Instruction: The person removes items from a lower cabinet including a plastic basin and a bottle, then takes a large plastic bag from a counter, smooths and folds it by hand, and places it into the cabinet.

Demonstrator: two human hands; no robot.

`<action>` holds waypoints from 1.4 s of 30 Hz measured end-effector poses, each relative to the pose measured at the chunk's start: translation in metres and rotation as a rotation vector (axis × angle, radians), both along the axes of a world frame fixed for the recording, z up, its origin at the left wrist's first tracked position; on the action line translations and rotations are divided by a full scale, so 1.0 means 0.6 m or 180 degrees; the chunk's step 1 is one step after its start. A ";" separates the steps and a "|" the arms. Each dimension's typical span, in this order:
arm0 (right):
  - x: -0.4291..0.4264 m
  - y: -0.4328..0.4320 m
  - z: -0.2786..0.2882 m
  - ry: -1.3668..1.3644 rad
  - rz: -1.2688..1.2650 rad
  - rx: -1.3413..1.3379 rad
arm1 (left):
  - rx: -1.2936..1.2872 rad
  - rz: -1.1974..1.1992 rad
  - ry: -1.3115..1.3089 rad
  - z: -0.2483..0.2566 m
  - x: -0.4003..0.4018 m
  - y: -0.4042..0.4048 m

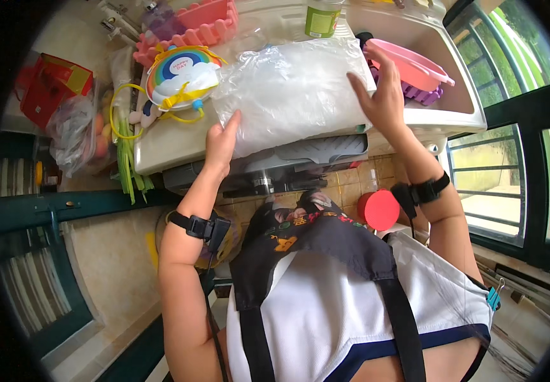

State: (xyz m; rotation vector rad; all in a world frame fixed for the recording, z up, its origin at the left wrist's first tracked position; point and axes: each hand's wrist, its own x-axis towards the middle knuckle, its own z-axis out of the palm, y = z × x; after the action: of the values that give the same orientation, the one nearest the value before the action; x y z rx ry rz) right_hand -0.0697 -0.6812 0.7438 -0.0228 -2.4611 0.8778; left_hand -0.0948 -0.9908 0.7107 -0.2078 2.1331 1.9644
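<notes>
A large, crinkled clear plastic bag (294, 95) with a whitish look lies tilted across the front of the counter in front of me. My left hand (221, 145) grips its lower left edge, thumb on the near face and fingers hidden. At the opposite side, my right hand (383, 98) is spread, with thumb and fingers apart. The right thumb overlaps the bag's right edge; whether it touches cannot be told. What the bag contains is unclear through the plastic.
Left of the bag sit a rainbow-patterned water bottle (182, 79) with yellow straps and a pink basket (208, 24). Green onions (129, 160) hang over the counter edge. A green-labelled tub (322, 19) stands behind. The right-hand sink (456, 62) holds a pink basin (411, 67).
</notes>
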 end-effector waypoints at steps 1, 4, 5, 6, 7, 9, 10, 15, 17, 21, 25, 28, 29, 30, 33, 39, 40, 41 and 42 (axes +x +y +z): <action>0.012 -0.011 0.017 0.1263 0.0467 0.0951 | 0.0072 -0.0043 -0.0050 -0.003 -0.003 -0.004; 0.008 -0.053 0.033 0.0192 0.1135 0.2089 | -0.0084 -0.0023 0.0276 -0.008 -0.007 -0.006; -0.002 -0.051 0.013 0.0193 0.1110 0.2111 | -0.0314 0.0038 0.0644 -0.009 -0.009 -0.001; -0.012 -0.050 -0.013 0.0009 0.1101 0.2097 | -0.0304 0.0033 0.0640 -0.007 -0.004 0.003; -0.019 -0.048 -0.027 -0.0176 0.1085 0.2081 | -0.1405 0.0065 0.2316 0.005 0.008 0.007; -0.033 -0.046 -0.040 -0.0274 0.1207 0.2245 | -0.2751 -0.0706 0.4406 0.031 0.012 0.009; -0.038 -0.051 -0.042 -0.0320 0.1352 0.2230 | -0.3429 -0.1280 0.4314 0.048 0.012 0.027; -0.069 -0.064 -0.064 -0.0601 0.1780 0.2400 | -0.4784 -0.2198 0.3942 0.015 -0.052 0.052; -0.085 -0.057 -0.069 -0.0700 0.1778 0.2439 | -0.4908 -0.2420 0.3133 0.013 -0.078 0.043; -0.112 -0.029 -0.079 -0.0813 0.1662 0.2595 | -0.4907 -0.2461 0.2868 0.001 -0.104 0.044; -0.132 -0.032 -0.071 -0.1107 0.1751 0.2582 | -0.4818 -0.2439 0.2593 -0.021 -0.122 0.035; -0.153 -0.036 -0.075 -0.1231 0.1833 0.2595 | -0.4589 -0.2371 0.2457 -0.043 -0.134 0.029; -0.159 -0.036 -0.078 -0.1227 0.1899 0.2571 | -0.4519 -0.2339 0.2518 -0.050 -0.137 0.027; -0.164 -0.039 -0.080 -0.1235 0.1914 0.2565 | -0.4459 -0.2302 0.2563 -0.055 -0.139 0.023; -0.179 -0.044 -0.090 -0.1360 0.1990 0.2551 | -0.4431 -0.2321 0.2583 -0.067 -0.147 0.015; -0.195 -0.047 -0.103 -0.1485 0.2027 0.2566 | -0.4144 -0.2343 0.2702 -0.088 -0.166 0.009; -0.197 -0.047 -0.105 -0.1499 0.2019 0.2578 | -0.4133 -0.2343 0.2702 -0.091 -0.168 0.010; -0.198 -0.046 -0.107 -0.1513 0.2010 0.2590 | -0.4101 -0.2345 0.2709 -0.093 -0.170 0.010; -0.199 -0.048 -0.108 -0.1516 0.2018 0.2593 | -0.4077 -0.2342 0.2709 -0.094 -0.171 0.009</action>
State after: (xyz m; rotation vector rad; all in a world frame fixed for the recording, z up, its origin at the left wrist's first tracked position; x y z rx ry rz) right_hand -0.1890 -0.7099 0.6787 0.9712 -3.1536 -0.0032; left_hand -0.1971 -0.9852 0.6541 1.1963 2.9455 0.0579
